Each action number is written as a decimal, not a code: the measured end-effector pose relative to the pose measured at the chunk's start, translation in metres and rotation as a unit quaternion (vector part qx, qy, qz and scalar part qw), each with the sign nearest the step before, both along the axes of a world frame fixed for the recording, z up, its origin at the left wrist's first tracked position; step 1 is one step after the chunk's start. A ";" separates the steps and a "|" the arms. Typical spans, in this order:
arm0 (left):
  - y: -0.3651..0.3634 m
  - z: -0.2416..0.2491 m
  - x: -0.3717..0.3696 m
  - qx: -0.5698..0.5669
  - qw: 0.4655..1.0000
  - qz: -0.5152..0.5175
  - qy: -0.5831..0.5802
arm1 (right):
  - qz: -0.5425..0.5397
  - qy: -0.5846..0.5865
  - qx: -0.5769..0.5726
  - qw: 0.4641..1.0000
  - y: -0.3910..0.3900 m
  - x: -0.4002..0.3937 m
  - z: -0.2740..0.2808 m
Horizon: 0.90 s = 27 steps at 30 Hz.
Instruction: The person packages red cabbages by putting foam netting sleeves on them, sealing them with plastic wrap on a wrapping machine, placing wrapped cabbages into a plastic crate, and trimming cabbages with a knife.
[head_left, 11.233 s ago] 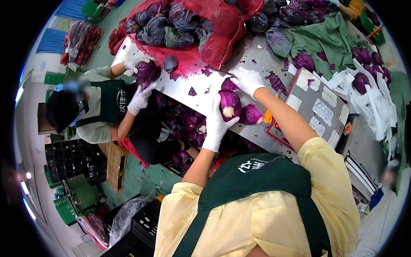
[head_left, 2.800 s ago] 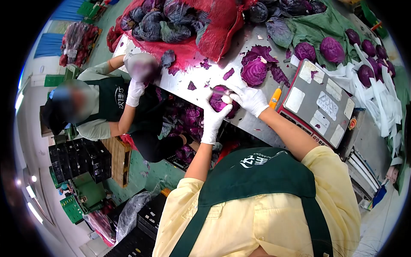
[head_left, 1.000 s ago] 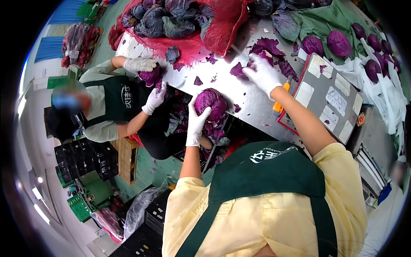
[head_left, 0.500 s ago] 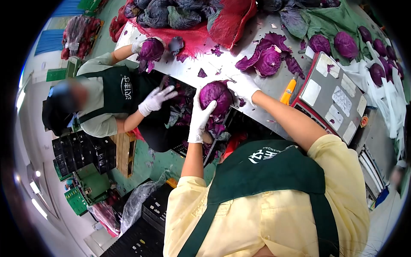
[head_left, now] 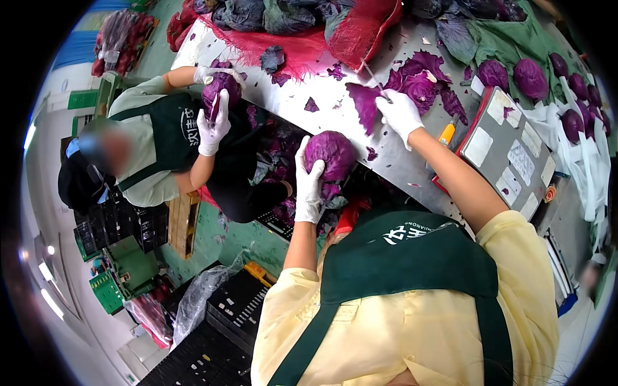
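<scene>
My left hand (head_left: 309, 186), in a white glove, grips a round red cabbage (head_left: 330, 156) from its left side, at the table's near edge. My gloved right hand (head_left: 400, 116) is closed around a small knife (head_left: 371, 75), its thin blade pointing up and away. A loose purple cabbage leaf (head_left: 364, 107) is against the fingers of that hand, seemingly pinched with the knife. Just beyond lies another red cabbage (head_left: 420, 91) among peeled leaves on the metal table (head_left: 302, 100).
A yellow-handled cutter (head_left: 447, 133) and a flat scale (head_left: 508, 151) are at the right. Several trimmed cabbages (head_left: 531, 78) sit behind. Across the corner, a co-worker (head_left: 161, 135) holds a cabbage (head_left: 221, 90). Leaf scraps (head_left: 277, 164) fill the space below the edge.
My right hand has moved right and away from the cabbage, with the knife and a leaf. My left hand still holds the cabbage. The co-worker's lower hand has risen to their cabbage.
</scene>
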<state>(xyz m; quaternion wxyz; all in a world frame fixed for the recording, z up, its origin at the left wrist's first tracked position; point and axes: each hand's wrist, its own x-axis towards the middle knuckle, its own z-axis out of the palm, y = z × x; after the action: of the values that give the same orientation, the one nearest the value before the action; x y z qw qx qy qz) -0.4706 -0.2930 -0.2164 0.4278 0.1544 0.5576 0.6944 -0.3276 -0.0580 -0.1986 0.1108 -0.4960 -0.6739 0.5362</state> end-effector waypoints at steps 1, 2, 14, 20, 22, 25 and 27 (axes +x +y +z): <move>-0.003 0.004 0.006 0.038 0.998 0.009 -0.057 | -0.026 -0.004 0.113 0.993 -0.004 0.000 0.002; -0.005 0.009 0.008 0.060 0.994 0.000 -0.087 | -0.034 -0.017 0.170 0.985 -0.007 0.002 0.005; -0.007 0.047 0.020 0.040 0.932 0.010 -0.360 | -0.059 0.159 -0.039 0.985 -0.036 0.057 0.061; 0.042 0.079 0.031 0.101 0.809 -0.048 -0.576 | -0.132 0.214 -0.072 0.965 -0.043 0.132 0.101; 0.059 0.079 0.036 0.085 0.790 -0.077 -0.602 | -0.159 0.190 -0.042 0.968 -0.054 0.159 0.126; 0.084 0.073 0.051 0.027 0.836 -0.109 -0.537 | -0.209 0.171 -0.008 0.963 -0.075 0.205 0.143; 0.101 0.072 0.066 -0.001 0.829 -0.145 -0.539 | -0.247 0.183 0.022 0.951 -0.094 0.228 0.164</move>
<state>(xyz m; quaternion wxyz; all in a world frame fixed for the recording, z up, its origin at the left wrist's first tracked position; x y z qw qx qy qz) -0.4048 -0.1917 -0.1449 0.7567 -0.1658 0.2102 0.5964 -0.0994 -0.1515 -0.0343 0.3723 -0.5379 -0.5101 0.5585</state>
